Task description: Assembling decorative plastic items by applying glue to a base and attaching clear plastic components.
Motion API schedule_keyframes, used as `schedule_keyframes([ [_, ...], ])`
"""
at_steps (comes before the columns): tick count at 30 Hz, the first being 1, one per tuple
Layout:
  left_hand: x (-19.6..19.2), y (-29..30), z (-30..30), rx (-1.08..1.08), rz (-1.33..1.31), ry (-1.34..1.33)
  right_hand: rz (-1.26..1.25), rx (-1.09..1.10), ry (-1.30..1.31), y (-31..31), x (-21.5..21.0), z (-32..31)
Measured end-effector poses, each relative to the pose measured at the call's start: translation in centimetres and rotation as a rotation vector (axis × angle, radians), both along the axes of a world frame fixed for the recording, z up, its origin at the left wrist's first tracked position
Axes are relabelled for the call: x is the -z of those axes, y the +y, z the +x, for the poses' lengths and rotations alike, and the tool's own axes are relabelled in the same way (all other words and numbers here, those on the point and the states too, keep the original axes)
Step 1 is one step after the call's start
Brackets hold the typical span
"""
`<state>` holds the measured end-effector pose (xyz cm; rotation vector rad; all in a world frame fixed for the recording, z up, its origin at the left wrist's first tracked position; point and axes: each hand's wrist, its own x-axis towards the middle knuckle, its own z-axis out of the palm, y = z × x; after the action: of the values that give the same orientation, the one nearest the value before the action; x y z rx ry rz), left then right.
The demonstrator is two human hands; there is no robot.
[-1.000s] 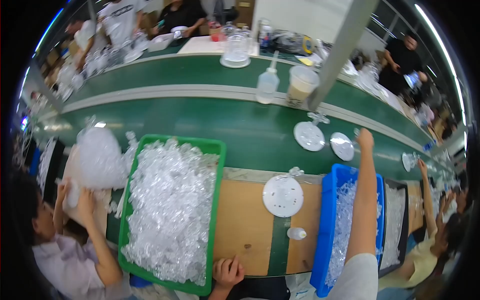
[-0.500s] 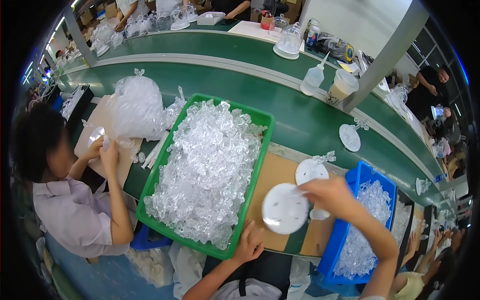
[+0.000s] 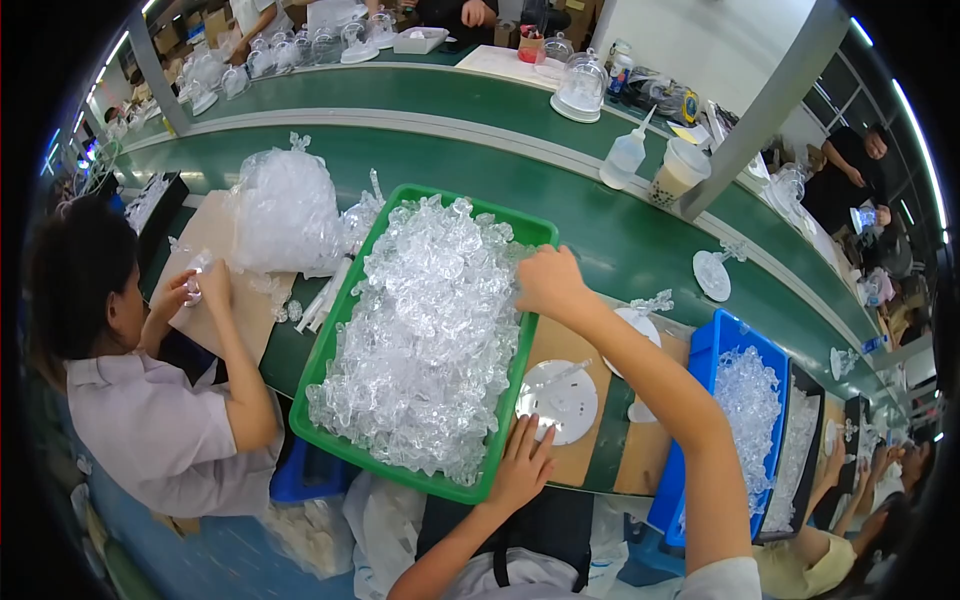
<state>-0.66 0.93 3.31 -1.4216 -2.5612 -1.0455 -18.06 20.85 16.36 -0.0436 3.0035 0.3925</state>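
My left hand [image 3: 523,467] lies with fingers stretched and apart, its fingertips at the near edge of a white round disc [image 3: 572,425]. A clear plastic stem-like piece [image 3: 552,378] lies across that disc. My right hand [image 3: 551,283] reaches over the right rim of a green tray [image 3: 401,484], which is heaped with small clear plastic pieces [image 3: 425,320]. Its fingers bend down at the edge of the heap; their tips are hidden, so any grip cannot be made out. Beyond my right forearm a second white disc [image 3: 637,338] is partly covered, with a clear piece at its far edge.
A blue bin [image 3: 728,330] of clear pieces stands right of the cardboard [image 3: 650,460]. Left of the tray sit a bulging clear bag [image 3: 290,212] and a co-worker [image 3: 170,420]. Behind are a squeeze bottle [image 3: 624,158], a cup [image 3: 681,172] and a slanting post [image 3: 770,105].
My right hand has left the near disc and moved far left to the green tray. The disc now lies flat on the cardboard. My left hand has shifted from the tray's rim to the disc's edge.
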Motion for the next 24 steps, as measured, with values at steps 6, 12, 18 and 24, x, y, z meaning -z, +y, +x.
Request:
schedule_keyframes([
  [6,-2.1,-0.5,0.5,0.061,0.173,-0.101,-0.455,0.174,0.370,3.3,-2.0,4.1],
  [12,-5.5,-0.6,0.3,0.142,0.893,-1.735,-0.866,-0.051,0.314,-0.5,-7.1,15.0],
  [18,-6.6,1.1,0.2,0.205,0.869,-1.843,-0.922,-0.187,0.290,-4.5,-3.6,23.2],
  [24,-3.7,3.0,1.8,-0.275,0.783,-1.453,-1.389,0.687,0.609,-8.4,6.0,24.3],
])
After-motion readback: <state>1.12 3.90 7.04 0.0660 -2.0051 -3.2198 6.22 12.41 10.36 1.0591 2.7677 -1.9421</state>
